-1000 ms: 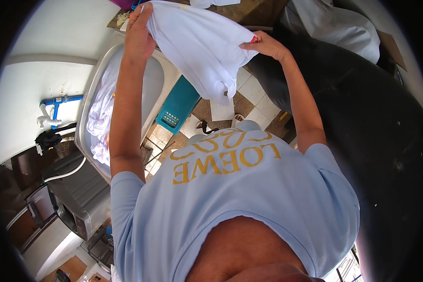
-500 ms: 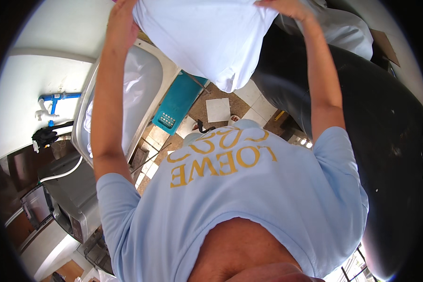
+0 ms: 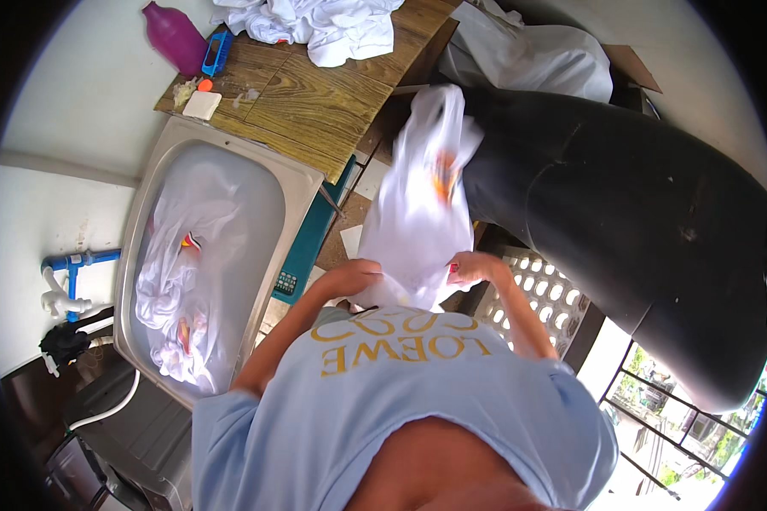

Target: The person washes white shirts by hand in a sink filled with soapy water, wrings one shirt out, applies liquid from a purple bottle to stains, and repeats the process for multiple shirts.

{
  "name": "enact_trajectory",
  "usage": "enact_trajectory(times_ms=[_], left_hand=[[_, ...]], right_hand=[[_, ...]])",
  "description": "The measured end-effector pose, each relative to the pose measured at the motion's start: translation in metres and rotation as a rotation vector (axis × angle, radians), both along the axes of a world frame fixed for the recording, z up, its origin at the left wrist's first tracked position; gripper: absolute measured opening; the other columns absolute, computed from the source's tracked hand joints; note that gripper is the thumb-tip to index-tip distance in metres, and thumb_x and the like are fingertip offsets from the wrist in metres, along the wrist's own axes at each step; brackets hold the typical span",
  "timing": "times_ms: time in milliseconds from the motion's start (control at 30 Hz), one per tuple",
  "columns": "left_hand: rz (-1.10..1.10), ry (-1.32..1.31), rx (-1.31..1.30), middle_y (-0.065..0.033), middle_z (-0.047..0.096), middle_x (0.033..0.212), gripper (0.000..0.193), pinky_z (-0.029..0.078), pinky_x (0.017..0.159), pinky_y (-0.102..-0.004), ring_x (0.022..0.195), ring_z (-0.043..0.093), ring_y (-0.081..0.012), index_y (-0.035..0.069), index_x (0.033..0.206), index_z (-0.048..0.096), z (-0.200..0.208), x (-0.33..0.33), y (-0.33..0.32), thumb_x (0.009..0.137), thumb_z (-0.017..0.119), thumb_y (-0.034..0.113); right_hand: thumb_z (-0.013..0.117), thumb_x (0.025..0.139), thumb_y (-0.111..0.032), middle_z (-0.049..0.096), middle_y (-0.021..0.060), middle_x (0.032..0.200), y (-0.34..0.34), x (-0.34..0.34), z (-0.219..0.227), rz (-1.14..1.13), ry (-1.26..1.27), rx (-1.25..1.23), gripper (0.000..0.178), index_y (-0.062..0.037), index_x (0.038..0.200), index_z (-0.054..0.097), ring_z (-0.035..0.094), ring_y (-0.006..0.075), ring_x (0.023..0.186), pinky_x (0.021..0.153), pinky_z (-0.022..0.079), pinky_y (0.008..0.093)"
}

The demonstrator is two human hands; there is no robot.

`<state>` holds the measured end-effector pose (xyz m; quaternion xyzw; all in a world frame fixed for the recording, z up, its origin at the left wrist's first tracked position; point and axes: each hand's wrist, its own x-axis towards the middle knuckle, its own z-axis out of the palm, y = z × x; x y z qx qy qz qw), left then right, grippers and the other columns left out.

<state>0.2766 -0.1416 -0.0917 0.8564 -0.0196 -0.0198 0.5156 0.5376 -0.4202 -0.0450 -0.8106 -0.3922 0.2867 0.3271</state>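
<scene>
A white cloth garment [image 3: 418, 204] with an orange print stretches out in front of my body, its far end blurred. My left hand [image 3: 358, 278] grips its near left edge. On the near right edge my right hand [image 3: 479, 267] is closed, with a small red patch showing beside the fingers. To the left, more white laundry [image 3: 166, 294] with coloured prints lies in cloudy water in a metal sink [image 3: 296, 189]. A heap of white cloth [image 3: 341, 34] rests on the wood-patterned counter [image 3: 315, 98] at the far side.
A purple bottle [image 3: 175, 38], a blue brush [image 3: 218, 54] and a whitish block [image 3: 202, 106] stand on the counter's left. Blue pipes with a white tap [image 3: 64, 298] run along the wall. A large black rounded object [image 3: 631, 221] bulges at right. Below the counter is a teal plastic piece [image 3: 302, 251].
Both hands have come down and back toward my body, pulling the white garment from high in front to near my waist. The counter has come into view.
</scene>
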Motion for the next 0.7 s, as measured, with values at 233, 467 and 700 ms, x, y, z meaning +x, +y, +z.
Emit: enact_trajectory(times_ms=[233, 467, 700], left_hand=[[0.383, 0.029, -0.539, 0.0047, 0.054, 0.078, 0.022, 0.040, 0.067, -0.0206, 0.070, 0.046, -0.0046, 0.003, 0.093, 0.060, 0.212, 0.033, 0.060, 0.095, 0.054, 0.024], [0.516, -0.106, -0.586, 0.0054, 0.054, 0.080, 0.022, 0.039, 0.071, -0.0205, 0.075, 0.045, -0.0044, 0.003, 0.096, 0.061, 0.243, 0.050, 0.064, 0.095, 0.054, 0.024], [0.570, -0.791, -0.155, -0.0014, 0.062, 0.087, 0.018, 0.044, 0.070, -0.0230, 0.074, 0.051, -0.0075, 0.001, 0.102, 0.060, 0.336, 0.067, 0.046, 0.094, 0.055, 0.017]], right_hand=[[0.071, 0.078, -0.032, 0.062, -0.0017, 0.076, 0.006, -0.030, 0.143, -0.226, 0.400, -0.179, 0.034, 0.0004, 0.089, 0.068, 0.056, 0.0061, 0.072, 0.069, 0.045, 0.0213], [0.069, 0.085, -0.025, 0.063, -0.0053, 0.083, 0.037, -0.014, 0.204, -0.160, 0.355, 0.079, 0.031, -0.0025, 0.106, 0.068, 0.054, 0.0044, 0.076, 0.073, 0.045, 0.0214], [0.054, 0.090, -0.004, 0.064, -0.0033, 0.089, 0.052, 0.001, 0.295, -0.421, -0.451, 0.715, 0.024, -0.0024, 0.112, 0.065, 0.053, 0.0039, 0.081, 0.075, 0.044, 0.0187]])
